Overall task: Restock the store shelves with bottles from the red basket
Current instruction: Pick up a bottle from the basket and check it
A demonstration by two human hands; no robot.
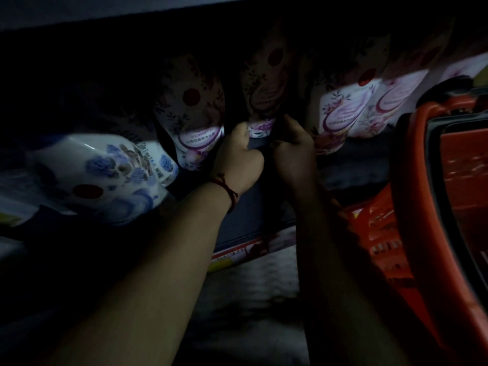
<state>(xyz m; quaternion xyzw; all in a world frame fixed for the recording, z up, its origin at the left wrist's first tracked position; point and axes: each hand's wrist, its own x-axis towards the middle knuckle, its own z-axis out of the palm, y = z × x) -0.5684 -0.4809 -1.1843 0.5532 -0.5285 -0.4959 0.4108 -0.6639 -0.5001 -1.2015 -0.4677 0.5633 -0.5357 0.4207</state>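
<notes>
Bottle (261, 101), white with purple flowers, stood on dark shelf (369, 157); left hand (239, 159) and right hand (293, 151) grasped its base. Red basket (412, 207) at right. Dim light.

A shop: stocked shelf (356, 151), price strip (237, 253), red basket (412, 207).

The bottles (266, 83) were white with purple flowers and red dots; one bottle (105, 175) bore blue flowers; the basket (412, 180) was red.

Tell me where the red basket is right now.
In the head view the red basket sits at the far right edge, beside the right hand and just below the purple-flowered bottles on the shelf.
</notes>
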